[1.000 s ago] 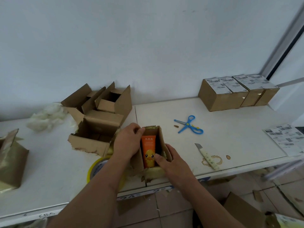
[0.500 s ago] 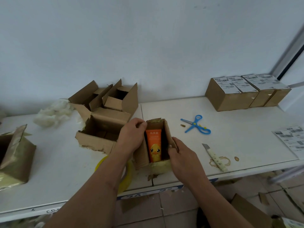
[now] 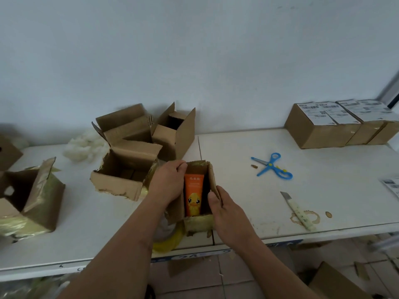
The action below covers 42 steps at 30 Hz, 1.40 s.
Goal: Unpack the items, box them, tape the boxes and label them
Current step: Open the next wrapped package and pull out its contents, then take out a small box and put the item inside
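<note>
the orange tube point(image 3: 193, 194) lay inside the small box point(image 3: 212, 180), long axis running away from the person, between both hands; left hand point(image 3: 168, 186) gripped the left flap, right hand point(image 3: 224, 209) gripped the right wall

Only one view is given, taken from a camera worn on the head of the person. The scene is seen from above and from the near edge of the table point(image 3: 323, 199), with the view directed forward and down. The wide lens bends the table edges, and the wall point(image 3: 194, 50) fills the upper half. The left hand point(image 3: 167, 186) and the right hand point(image 3: 224, 209) are seen close, low in the middle, with both forearms entering from the bottom edge. The far boxes point(image 3: 336, 126) at the wall are seen smaller, at upper right. A strip of floor point(image 3: 237, 277) is seen below the table edge. No second view is given, so no part is shared.
</note>
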{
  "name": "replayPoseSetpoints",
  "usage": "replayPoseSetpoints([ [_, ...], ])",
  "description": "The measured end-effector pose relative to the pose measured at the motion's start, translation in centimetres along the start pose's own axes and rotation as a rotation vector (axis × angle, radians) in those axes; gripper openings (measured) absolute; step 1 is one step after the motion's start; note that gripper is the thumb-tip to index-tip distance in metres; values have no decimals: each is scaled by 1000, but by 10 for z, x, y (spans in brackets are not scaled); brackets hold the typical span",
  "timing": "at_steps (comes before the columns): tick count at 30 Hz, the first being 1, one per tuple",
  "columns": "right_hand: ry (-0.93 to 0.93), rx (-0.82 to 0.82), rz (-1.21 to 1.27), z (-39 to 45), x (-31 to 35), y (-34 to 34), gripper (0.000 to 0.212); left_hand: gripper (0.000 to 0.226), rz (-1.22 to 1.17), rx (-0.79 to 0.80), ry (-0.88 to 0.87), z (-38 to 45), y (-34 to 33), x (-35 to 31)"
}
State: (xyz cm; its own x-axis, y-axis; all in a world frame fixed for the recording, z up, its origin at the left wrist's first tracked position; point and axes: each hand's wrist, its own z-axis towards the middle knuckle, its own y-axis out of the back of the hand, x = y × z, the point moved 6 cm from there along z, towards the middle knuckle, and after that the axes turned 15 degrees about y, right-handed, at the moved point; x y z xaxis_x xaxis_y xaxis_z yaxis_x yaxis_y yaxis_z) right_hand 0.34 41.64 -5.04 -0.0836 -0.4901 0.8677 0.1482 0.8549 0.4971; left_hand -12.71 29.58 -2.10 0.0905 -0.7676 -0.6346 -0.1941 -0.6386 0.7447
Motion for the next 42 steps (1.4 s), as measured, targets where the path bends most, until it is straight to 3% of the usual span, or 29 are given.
replayPoseSetpoints([
  [9, 14, 44, 77, 21, 4, -21, 63, 30, 28, -96, -11, 13, 19, 11],
  [14, 22, 117, 149, 25, 15, -28, 57, 27, 102, -125, 8, 22, 32, 16],
  [18, -52, 56, 192, 31, 18, -19, 47, 24, 95, -92, 0, 24, 34, 14],
  [20, -54, -2, 119, 39, 20, -8, 43, 23, 77, -95, -9, 27, 36, 13],
  [26, 7, -114, -196, 92, 36, 14, 74, 21, 123, -157, -16, 32, 49, 5],
  [32, 59, -5, -301, 161, 91, 3, 48, 23, 33, -203, -39, 35, 67, -7],
  [36, -121, -63, -120, 185, 82, -4, 68, 27, -12, -167, -18, 34, 62, -7],
  [38, -136, -70, -112, 192, 77, -5, 68, 28, -15, -158, -13, 35, 59, -6],
  [42, -106, -132, -107, 199, 66, -2, 43, 28, -52, -140, 2, 34, 58, -8],
])
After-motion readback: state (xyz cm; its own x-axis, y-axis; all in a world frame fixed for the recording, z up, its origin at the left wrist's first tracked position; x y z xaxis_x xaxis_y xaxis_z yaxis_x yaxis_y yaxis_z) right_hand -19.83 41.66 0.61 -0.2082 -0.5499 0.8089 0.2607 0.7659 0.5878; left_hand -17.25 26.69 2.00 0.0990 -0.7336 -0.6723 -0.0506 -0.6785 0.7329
